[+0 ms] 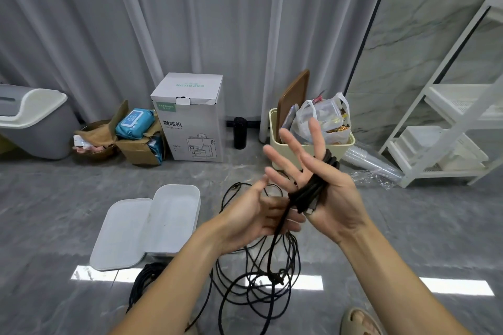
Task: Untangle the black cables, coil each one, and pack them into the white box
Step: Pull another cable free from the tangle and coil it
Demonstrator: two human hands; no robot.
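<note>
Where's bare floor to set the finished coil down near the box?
Bare floor lies right of the loose cable pile, toward the white shelf, and between the white box and the coffee machine carton. Crowded: beside the lid, where another coil lies.

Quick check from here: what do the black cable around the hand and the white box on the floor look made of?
The black cable, wound around the open right hand, looks fabric-braided: matte, no gloss, slightly fuzzy edges, though motion blur leaves that open. The white box and its lid look like moulded plastic: smooth, evenly off-white, with rounded corners and a soft sheen.
</note>
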